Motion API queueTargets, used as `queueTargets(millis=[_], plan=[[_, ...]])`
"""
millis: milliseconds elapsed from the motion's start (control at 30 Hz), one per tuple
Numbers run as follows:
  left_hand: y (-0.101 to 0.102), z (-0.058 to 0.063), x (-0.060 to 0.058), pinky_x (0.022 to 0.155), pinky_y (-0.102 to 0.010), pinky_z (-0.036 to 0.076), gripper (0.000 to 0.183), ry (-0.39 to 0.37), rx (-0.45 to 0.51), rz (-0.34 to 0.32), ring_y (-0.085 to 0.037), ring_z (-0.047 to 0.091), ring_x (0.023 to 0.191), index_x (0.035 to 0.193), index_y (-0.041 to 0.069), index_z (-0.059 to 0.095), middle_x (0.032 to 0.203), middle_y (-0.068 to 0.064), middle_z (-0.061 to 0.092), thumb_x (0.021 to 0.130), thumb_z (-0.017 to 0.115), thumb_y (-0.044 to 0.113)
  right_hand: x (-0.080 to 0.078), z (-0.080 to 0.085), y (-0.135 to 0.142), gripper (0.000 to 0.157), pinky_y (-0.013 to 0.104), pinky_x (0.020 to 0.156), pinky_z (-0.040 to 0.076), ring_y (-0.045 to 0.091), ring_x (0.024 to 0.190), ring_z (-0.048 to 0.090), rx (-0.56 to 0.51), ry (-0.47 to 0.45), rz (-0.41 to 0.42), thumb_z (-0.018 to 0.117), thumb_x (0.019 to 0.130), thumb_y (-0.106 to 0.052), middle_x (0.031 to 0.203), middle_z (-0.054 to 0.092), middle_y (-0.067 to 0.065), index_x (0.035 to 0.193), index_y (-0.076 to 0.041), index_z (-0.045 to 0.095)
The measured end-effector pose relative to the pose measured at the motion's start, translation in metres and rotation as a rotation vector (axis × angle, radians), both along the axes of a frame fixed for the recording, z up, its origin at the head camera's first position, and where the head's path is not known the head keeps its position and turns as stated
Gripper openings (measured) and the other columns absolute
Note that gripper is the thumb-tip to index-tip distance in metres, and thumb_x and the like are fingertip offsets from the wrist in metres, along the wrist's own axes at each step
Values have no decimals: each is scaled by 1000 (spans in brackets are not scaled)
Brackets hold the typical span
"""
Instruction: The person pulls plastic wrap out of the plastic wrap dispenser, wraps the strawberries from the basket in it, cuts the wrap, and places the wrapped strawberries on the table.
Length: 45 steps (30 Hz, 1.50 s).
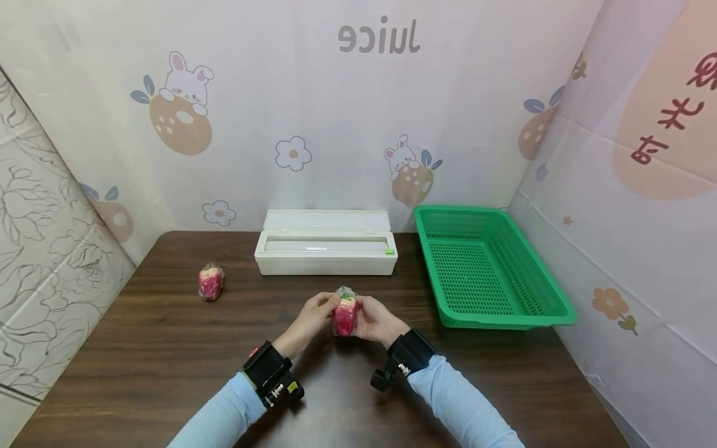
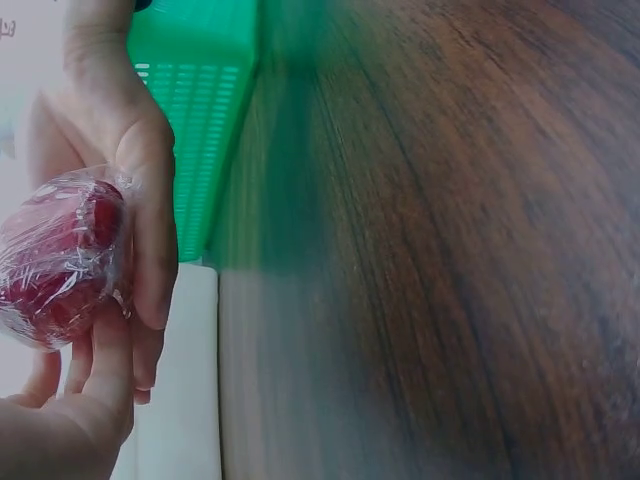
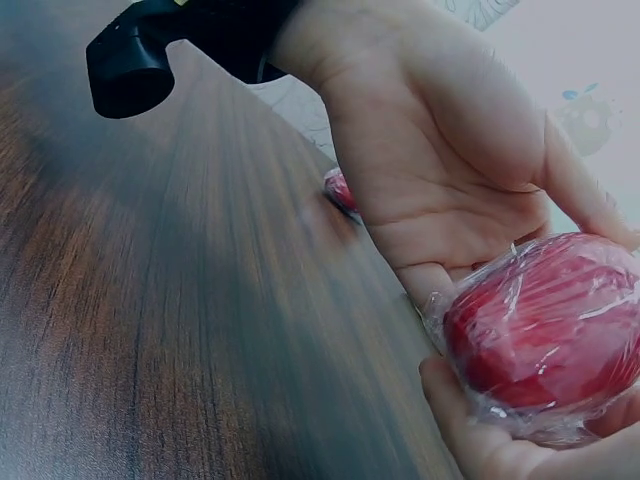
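A red strawberry (image 1: pixel 345 314) with a pale, green-leaved top is wrapped in clear cling film and held up between both hands over the table. My left hand (image 1: pixel 313 318) pinches its left side, thumb near the leafy end. From the other side my right hand (image 1: pixel 376 320) grips it with thumb and fingers. In the left wrist view the film looks crinkled around the strawberry (image 2: pixel 65 260), with loose folds at the end. The right wrist view shows the wrapped strawberry (image 3: pixel 550 325) large, its red body smooth under the film.
A second film-wrapped strawberry (image 1: pixel 211 282) lies at the table's left. Behind the hands stands a white cling film dispenser (image 1: pixel 326 266), lid raised. A green plastic basket (image 1: pixel 506 321) sits at the back right, near the wall. Patterned cloth (image 1: pixel 336 112) hangs behind the dark wooden table (image 1: pixel 140 367).
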<state>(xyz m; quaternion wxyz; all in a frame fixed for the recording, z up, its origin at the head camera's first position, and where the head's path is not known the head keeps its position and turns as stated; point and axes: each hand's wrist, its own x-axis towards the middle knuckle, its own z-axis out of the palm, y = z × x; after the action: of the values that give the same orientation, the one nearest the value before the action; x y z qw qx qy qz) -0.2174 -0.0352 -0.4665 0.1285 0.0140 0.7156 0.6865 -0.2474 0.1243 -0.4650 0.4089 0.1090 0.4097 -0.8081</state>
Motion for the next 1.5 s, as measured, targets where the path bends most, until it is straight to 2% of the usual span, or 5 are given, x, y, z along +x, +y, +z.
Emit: queueTargets(millis=[400, 733, 900, 1033, 1500], plan=[[-1, -1, 0, 92, -43, 44, 47, 3, -49, 72, -23, 55, 106, 123, -2, 50, 119, -17, 55, 93, 51, 34, -2, -2, 2, 48, 38, 89, 44, 15, 101, 57, -16, 70, 53, 22, 99, -32, 106, 63, 4, 139, -6, 30], [7, 24, 19, 81, -34, 44, 32, 73, -73, 124, -14, 48, 86, 114, -4, 55, 96, -7, 56, 92, 53, 20, -2, -6, 0, 54, 40, 96, 34, 18, 111, 43, -60, 52, 85, 21, 98, -43, 124, 45, 4, 142, -13, 21], [9, 8, 13, 75, -33, 43, 33, 81, -81, 154, -13, 47, 81, 112, -1, 57, 90, -4, 53, 91, 57, 24, -1, -8, 0, 57, 43, 103, 27, 18, 116, 38, -64, 58, 97, 18, 97, -46, 131, 38, 5, 144, -13, 18], [10, -11, 5, 71, -30, 42, 36, 67, -83, 178, -12, 46, 80, 111, 2, 58, 88, -2, 52, 88, 60, 30, -1, -8, 1, 55, 44, 101, 27, 18, 113, 39, -39, 61, 93, 16, 98, -44, 125, 41, 5, 143, -12, 19], [20, 10, 19, 70, -28, 40, 30, 74, -83, 173, -14, 45, 84, 111, -1, 56, 93, -6, 52, 92, 54, 23, 3, -5, 3, 38, 37, 82, 39, 13, 91, 51, 17, 73, 93, 21, 98, -32, 98, 57, 0, 121, -9, 39]])
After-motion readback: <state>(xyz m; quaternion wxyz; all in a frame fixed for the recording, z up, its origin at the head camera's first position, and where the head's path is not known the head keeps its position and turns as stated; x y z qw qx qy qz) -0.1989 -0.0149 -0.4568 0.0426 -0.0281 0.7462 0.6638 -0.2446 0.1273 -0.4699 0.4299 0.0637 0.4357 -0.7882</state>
